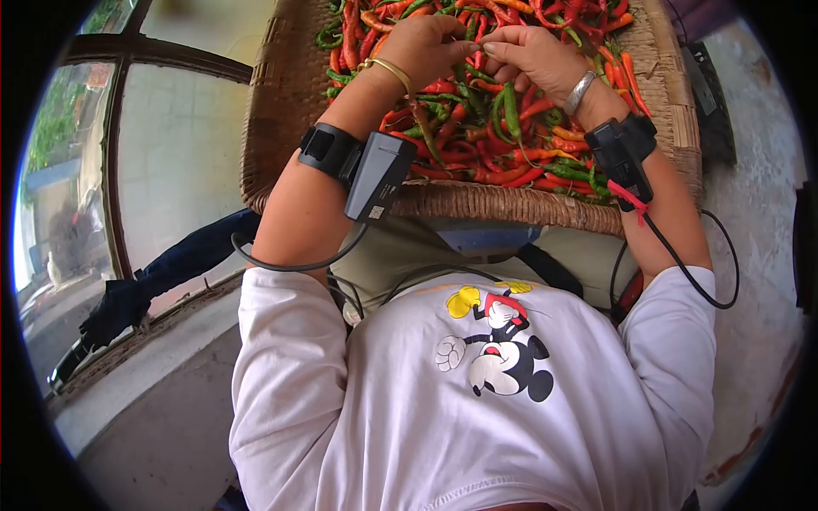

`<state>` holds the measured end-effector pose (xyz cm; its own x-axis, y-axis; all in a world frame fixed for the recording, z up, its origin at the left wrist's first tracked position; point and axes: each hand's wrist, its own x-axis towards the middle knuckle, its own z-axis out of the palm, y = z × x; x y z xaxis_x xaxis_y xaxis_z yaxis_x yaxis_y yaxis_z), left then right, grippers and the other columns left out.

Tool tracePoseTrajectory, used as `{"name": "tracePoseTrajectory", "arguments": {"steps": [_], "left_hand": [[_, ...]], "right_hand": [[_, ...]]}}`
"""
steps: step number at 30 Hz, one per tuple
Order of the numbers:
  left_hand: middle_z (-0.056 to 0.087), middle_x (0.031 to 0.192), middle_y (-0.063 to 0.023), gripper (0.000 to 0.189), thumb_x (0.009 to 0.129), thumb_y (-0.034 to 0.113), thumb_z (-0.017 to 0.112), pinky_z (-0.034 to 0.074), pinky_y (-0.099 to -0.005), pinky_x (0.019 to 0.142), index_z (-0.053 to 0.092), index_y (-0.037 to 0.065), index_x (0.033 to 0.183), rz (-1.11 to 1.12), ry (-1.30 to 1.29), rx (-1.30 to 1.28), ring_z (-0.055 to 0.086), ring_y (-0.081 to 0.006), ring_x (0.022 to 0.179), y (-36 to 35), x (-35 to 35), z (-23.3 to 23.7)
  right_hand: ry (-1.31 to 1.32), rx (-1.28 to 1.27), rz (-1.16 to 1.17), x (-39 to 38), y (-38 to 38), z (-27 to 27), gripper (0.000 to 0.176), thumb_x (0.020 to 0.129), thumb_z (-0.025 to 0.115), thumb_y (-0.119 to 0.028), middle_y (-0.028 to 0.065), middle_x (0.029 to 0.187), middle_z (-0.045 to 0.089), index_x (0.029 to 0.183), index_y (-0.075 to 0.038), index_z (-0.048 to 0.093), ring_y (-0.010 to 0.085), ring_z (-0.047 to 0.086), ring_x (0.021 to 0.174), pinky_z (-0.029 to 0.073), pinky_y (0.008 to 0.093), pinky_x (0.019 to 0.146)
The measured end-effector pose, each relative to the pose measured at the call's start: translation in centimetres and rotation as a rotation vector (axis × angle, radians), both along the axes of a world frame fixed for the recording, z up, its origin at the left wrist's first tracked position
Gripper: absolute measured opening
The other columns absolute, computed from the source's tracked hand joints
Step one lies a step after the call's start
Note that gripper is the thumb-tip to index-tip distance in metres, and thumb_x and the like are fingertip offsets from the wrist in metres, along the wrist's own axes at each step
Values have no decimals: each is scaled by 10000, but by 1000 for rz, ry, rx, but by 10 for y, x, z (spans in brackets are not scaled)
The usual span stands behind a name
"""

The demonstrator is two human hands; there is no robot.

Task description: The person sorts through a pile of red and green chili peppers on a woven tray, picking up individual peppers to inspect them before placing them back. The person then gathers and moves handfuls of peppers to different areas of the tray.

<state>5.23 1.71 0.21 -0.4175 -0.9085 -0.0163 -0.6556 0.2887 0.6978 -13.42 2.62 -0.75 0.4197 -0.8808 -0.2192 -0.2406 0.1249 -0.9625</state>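
A wide woven basket (511, 204) resting against the person's lap holds a heap of red, orange and green chillies (477, 162). Above the heap, the left hand (426, 44) and right hand (535, 53) meet fingertip to fingertip, both pinched on a green chilli (487, 48). The fingers mostly hide that chilli, and the picture's top edge cuts off the basket's far end.

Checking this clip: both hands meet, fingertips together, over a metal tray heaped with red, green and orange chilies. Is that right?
Not quite. It is a woven wicker basket, not a metal tray; the head view shows its plaited rim. The rest holds: left hand and right hand meet, fingertips together, over the chilies.
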Motion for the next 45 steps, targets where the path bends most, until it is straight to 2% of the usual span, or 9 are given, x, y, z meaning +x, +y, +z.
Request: {"name": "tracePoseTrajectory", "arguments": {"steps": [4, 13, 22, 27, 30, 37, 39, 42, 45], "left_hand": [[556, 632, 32, 217, 795, 226, 622, 401, -173, 475, 623, 28, 882, 68, 255, -6, 496, -25, 553, 0, -2, -8], [614, 671, -52, 336, 767, 335, 633, 451, -233, 517, 639, 12, 859, 104, 296, 160, 544, -88, 573, 3, -8, -1], [562, 626, 18, 184, 796, 216, 619, 367, -175, 456, 626, 37, 837, -18, 329, 308, 460, -33, 520, 7, -8, 3], [595, 647, -13, 158, 775, 161, 621, 441, -237, 553, 619, 20, 846, -93, 200, 24, 546, -91, 588, 12, -9, 6], [607, 689, -98, 158, 713, 180, 640, 462, -311, 586, 629, 55, 809, -229, -191, -169, 582, -219, 612, 14, -8, 12], [611, 698, -102, 190, 725, 237, 614, 459, -352, 608, 632, 66, 807, -199, -337, -213, 587, -251, 647, 4, -1, -2], [609, 696, -104, 184, 726, 232, 613, 458, -353, 609, 634, 68, 806, -284, -324, -227, 586, -256, 650, 4, -4, -6], [614, 732, -99, 219, 736, 307, 574, 470, -377, 660, 644, 112, 810, -298, -334, -134, 593, -271, 729, 9, -9, 1], [612, 708, -97, 208, 727, 286, 596, 466, -369, 639, 643, 99, 806, -315, -331, -139, 590, -269, 691, 10, -9, -3]], "right_hand": [[14, -1, 80, 8, 5, -1, 242, 816, 558, -285, 1, 699, 578, 863, -50, 589, 61, 546, 572, 416, 187, 446], [-141, -26, -100, 14, 7, -3, 205, 793, 579, -227, -6, 626, 553, 837, -30, 614, 59, 503, 511, 376, 188, 431], [-388, 206, -78, 1, 3, 1, 180, 807, 584, -233, -7, 617, 542, 779, -55, 594, 43, 479, 526, 343, 181, 420], [-523, 489, -242, 2, 6, 1, 228, 817, 575, -304, -10, 552, 516, 761, -84, 562, 55, 420, 421, 300, 208, 374], [-242, 431, -132, -8, -2, -1, 236, 808, 576, -307, -11, 520, 504, 767, -76, 555, 68, 416, 403, 297, 226, 360], [515, 133, 159, -20, -19, 19, 307, 799, 583, -300, 30, 610, 565, 845, 0, 538, 97, 546, 523, 430, 230, 441], [-417, 110, -6, -15, -19, 17, 435, 836, 542, -272, 78, 798, 604, 1118, 47, 453, 83, 572, 613, 459, 203, 484], [-862, 82, -158, 2, -15, 43, 554, 848, 527, -240, 109, 952, 577, 1256, 55, 293, 101, 583, 734, 485, 205, 568], [-304, -88, -223, -6, -23, 19, 541, 855, 513, -232, 118, 1002, 562, 1262, 49, 295, 127, 583, 738, 485, 226, 591]]}}
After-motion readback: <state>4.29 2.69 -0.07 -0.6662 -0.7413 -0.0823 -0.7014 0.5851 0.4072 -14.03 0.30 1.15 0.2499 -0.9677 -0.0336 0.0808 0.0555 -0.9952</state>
